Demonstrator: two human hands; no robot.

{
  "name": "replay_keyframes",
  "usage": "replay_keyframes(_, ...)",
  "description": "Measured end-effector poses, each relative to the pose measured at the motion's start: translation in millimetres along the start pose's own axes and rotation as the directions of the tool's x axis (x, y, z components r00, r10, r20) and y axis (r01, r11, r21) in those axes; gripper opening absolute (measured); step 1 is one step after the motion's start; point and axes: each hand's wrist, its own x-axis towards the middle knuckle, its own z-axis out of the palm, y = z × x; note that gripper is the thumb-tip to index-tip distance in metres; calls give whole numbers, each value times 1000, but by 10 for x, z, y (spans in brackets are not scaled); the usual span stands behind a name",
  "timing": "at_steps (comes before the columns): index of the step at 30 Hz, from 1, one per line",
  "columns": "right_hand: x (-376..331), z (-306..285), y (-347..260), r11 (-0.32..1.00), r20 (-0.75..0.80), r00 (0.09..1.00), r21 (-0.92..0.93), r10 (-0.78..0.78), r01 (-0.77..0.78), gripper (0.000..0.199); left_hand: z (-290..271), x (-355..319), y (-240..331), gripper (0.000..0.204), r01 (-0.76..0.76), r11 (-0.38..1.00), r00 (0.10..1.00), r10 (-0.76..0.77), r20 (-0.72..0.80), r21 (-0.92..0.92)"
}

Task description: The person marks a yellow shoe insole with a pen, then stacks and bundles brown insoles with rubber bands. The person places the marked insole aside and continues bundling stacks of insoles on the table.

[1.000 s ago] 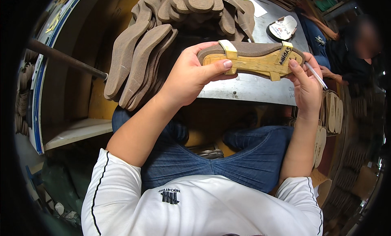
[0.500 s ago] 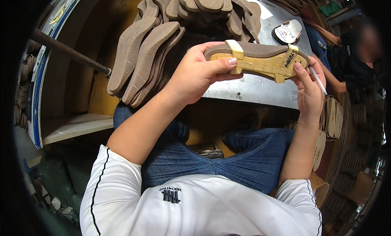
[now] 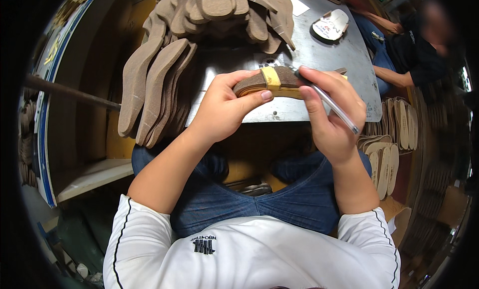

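Observation:
My left hand (image 3: 222,104) is closed around the left end of a brown shoe insole (image 3: 288,77), its thumb along the near edge. Beneath the insole lies a yellow sole-shaped template (image 3: 287,94), mostly seen edge-on. A yellow band (image 3: 270,78) from it wraps over the insole. My right hand (image 3: 342,109) grips a clear-barrelled pen (image 3: 335,108), its dark tip end over the insole's upper face. Those fingers hide much of the insole's right end. Left of my hands, several brown insoles (image 3: 162,84) stand stacked on edge.
The insoles sit on a grey metal table (image 3: 309,52), along with a white sole-shaped piece (image 3: 329,27) bearing writing. Across the table's right side sits another person (image 3: 419,54). Pale insoles (image 3: 401,122) stand at right. A metal bar (image 3: 72,93) and shelf (image 3: 95,178) are at left.
The template and insole have tipped, bringing the brown face upward. My right hand has left their right end and moved left, with the pen turned into a writing grip.

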Motion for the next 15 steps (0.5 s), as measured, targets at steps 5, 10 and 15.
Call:
replay_keyframes(5,3,62,52,1000,-1,1000,16,11,-11,24,4,-25,32,28,-25,987,999,21,24,156)
replay_keyframes(10,7,19,25,999,35,999,45,20,-22,23,11,-19,36,29,-31,995,999,30,9,100)
replay_keyframes(15,-7,15,7,999,97,995,42,-21,17,22,-44,30,77,33,33,972,999,-35,-6,-231)
